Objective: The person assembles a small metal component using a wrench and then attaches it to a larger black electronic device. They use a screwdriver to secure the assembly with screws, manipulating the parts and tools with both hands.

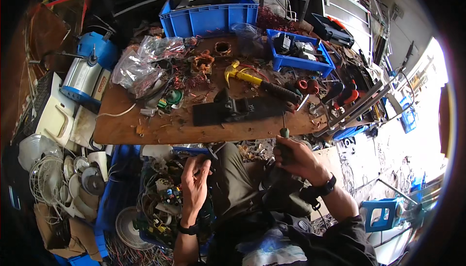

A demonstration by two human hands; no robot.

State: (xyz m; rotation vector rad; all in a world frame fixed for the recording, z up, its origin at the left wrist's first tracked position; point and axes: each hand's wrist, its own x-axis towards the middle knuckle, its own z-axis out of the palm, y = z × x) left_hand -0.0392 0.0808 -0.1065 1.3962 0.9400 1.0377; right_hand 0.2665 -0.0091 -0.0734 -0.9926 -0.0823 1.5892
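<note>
My right hand [300, 160] is closed round the green handle of a screwdriver [285, 132], its thin shaft pointing up toward the bench edge. Over the crate of scrap, my left hand [194, 181] has its fingers curled together. A small dark grey piece [212, 153] shows at its fingertips; its kind is unclear. On the wooden bench [126, 132] in front of me lies a flat black plate [206, 114] with a black block-like part [224, 102] on it. Behind it rests a yellow hammer [247, 75] with a black grip.
Blue crates [208, 20] and a smaller blue tray [301, 62] of parts stand at the back. Plastic bags [141, 69] and wire scraps cover the bench's left. Below, a crate of circuit boards [167, 195] stands beside my left arm. A blue stool [381, 215] is at right.
</note>
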